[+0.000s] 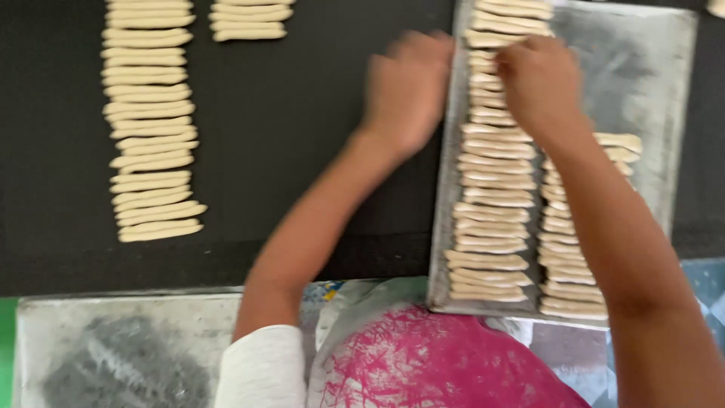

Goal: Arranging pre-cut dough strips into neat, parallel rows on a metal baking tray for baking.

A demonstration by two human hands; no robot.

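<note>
Both hands work the top of the metal tray (649, 68). The left hand (408, 87), blurred, hangs at the tray's left edge, grip unreadable. The right hand (540, 83) curls over the dough sticks (491, 189) in the left row. Bare tray lies right; more sticks (151, 121) line the black counter (302, 136).

Matt, pale dough sticks (489, 181) are laid on a dull, scuffed metal tray (649, 83); beside the tray, a matt black cloth-like surface (287, 136) is seen.
</note>
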